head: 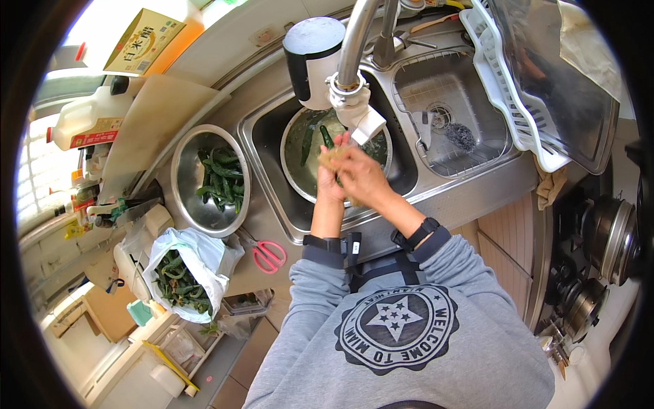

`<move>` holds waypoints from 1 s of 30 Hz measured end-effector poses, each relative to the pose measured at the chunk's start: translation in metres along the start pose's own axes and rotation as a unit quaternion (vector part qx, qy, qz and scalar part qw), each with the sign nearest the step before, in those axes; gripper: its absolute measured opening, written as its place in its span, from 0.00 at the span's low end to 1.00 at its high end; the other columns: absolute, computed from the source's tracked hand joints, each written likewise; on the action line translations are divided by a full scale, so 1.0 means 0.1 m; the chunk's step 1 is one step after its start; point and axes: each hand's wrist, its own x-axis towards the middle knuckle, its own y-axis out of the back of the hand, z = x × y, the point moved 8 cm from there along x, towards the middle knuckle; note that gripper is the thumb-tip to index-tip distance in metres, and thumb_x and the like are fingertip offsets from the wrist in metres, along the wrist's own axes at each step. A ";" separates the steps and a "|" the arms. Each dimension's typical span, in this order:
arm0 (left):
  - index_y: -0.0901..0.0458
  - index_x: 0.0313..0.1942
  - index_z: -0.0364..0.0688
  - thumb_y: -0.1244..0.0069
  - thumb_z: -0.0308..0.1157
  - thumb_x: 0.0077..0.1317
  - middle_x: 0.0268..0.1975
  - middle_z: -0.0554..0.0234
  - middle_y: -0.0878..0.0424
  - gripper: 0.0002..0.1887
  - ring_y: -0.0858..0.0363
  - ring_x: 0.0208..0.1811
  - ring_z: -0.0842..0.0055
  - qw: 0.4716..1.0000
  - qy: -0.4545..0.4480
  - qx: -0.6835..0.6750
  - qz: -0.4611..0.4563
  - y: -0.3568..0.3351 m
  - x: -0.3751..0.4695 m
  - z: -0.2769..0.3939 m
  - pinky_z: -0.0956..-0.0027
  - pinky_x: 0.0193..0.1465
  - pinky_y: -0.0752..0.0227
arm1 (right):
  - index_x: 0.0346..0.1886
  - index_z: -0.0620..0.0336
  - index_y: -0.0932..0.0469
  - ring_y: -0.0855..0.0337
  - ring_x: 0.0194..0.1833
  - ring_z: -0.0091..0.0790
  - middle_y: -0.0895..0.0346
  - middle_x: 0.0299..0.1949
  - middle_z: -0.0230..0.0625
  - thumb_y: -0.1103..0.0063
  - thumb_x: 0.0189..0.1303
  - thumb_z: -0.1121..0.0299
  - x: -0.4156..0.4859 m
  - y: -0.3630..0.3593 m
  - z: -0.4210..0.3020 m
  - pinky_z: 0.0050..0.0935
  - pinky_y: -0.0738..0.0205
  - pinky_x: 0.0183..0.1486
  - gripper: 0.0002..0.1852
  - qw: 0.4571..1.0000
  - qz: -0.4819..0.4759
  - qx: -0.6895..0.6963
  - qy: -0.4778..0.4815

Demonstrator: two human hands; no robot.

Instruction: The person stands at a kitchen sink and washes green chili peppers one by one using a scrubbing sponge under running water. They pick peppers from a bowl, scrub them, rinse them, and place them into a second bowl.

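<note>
Above a steel basin (293,186) of water in the left sink bowl, both my hands are close together. A slim dark green cucumber (326,136) sticks out past the fingers of my left hand (328,180). My right hand (361,174) is pressing a tan scrubber (334,156), which looks like loofah or rough cloth, against it. Fingers and scrubber hide most of that cucumber. More green cucumbers, partly hidden, lie in the basin water. Just over my hands hangs the white tap head (360,115) of a curved faucet.
Left of the sink stand a steel bowl (185,197) of green cucumbers and a white plastic bag (214,266) with several more. Pink-handled scissors (269,256) lie beside them. The right sink bowl holds a wire rack (449,168) and steel-wool scourer (460,137). A white dish rack (516,105) borders it.
</note>
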 end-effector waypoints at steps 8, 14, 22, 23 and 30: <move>0.21 0.50 0.43 0.46 0.47 0.70 0.50 0.62 0.19 0.18 0.21 0.58 0.67 0.986 -0.042 -0.105 0.119 0.44 -0.34 -0.05 0.46 0.70 0.34 | 0.40 0.54 0.13 0.19 0.46 0.51 0.19 0.43 0.46 0.40 0.54 0.71 -0.35 -0.18 0.06 0.46 0.24 0.51 0.11 0.984 -0.165 0.046 -0.055; 0.24 0.58 0.42 0.59 0.44 0.78 0.58 0.59 0.19 0.19 0.22 0.60 0.65 0.992 -0.044 0.041 0.107 0.26 -0.33 -0.05 0.60 0.68 0.30 | 0.49 0.60 0.16 0.17 0.46 0.50 0.22 0.46 0.45 0.41 0.56 0.77 -0.22 0.05 0.03 0.39 0.22 0.51 0.16 0.996 0.051 0.028 -0.068; 0.23 0.55 0.45 0.60 0.48 0.77 0.59 0.58 0.21 0.19 0.26 0.65 0.61 0.995 -0.081 0.032 0.038 -0.02 -0.15 -0.02 0.54 0.69 0.33 | 0.48 0.53 0.14 0.17 0.46 0.51 0.21 0.45 0.44 0.44 0.58 0.76 -0.10 0.12 -0.14 0.42 0.21 0.50 0.16 0.999 -0.039 0.013 -0.028; 0.23 0.55 0.45 0.60 0.48 0.77 0.59 0.58 0.21 0.19 0.25 0.64 0.62 0.994 -0.082 0.027 0.068 0.00 -0.14 -0.05 0.55 0.67 0.31 | 0.46 0.52 0.13 0.17 0.46 0.52 0.21 0.45 0.44 0.45 0.58 0.76 -0.06 0.14 -0.11 0.44 0.21 0.50 0.15 0.998 -0.040 -0.002 -0.053; 0.22 0.51 0.46 0.60 0.53 0.77 0.55 0.64 0.18 0.20 0.25 0.62 0.71 1.000 -0.007 -0.014 0.022 -0.19 -0.07 -0.03 0.61 0.64 0.30 | 0.46 0.49 0.13 0.17 0.41 0.50 0.21 0.41 0.44 0.42 0.57 0.72 -0.04 0.13 -0.10 0.43 0.22 0.45 0.15 0.997 -0.063 0.018 -0.043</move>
